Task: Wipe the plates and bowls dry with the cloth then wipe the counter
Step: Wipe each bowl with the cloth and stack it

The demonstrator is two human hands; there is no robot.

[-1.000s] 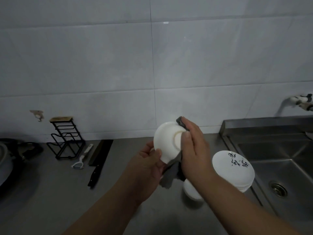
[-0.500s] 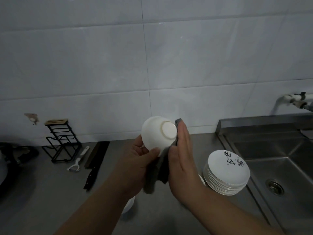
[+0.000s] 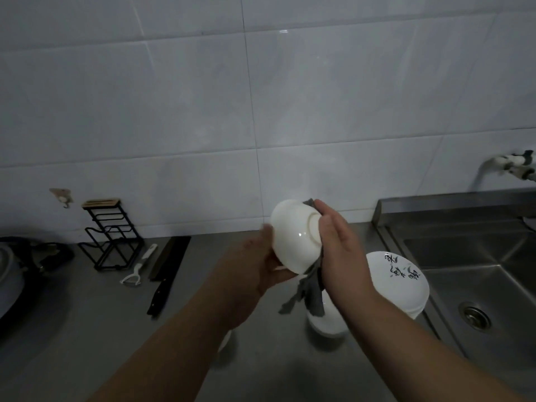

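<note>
A white bowl (image 3: 293, 236) is held up above the counter with its foot turned toward the right. My left hand (image 3: 255, 268) grips its rim from the left. My right hand (image 3: 340, 250) presses a grey cloth (image 3: 311, 288) flat against the bowl's base with straight fingers; the cloth's ends hang down below. A stack of white plates (image 3: 406, 285) with dark writing stands on the steel counter (image 3: 101, 329) beside the sink. More white bowls (image 3: 327, 323) sit on the counter under my right forearm, partly hidden.
A steel sink (image 3: 475, 268) with a drain lies at the right, a tap (image 3: 519, 166) above it. A black wire rack (image 3: 108, 236), a white peeler (image 3: 139, 266) and a dark knife (image 3: 165, 277) lie at the back left. A dark pot (image 3: 17, 274) sits at the far left.
The bowl has turned in my hands, its foot now under my right palm. My right hand has slid over the base with the cloth. The view shifted slightly.
</note>
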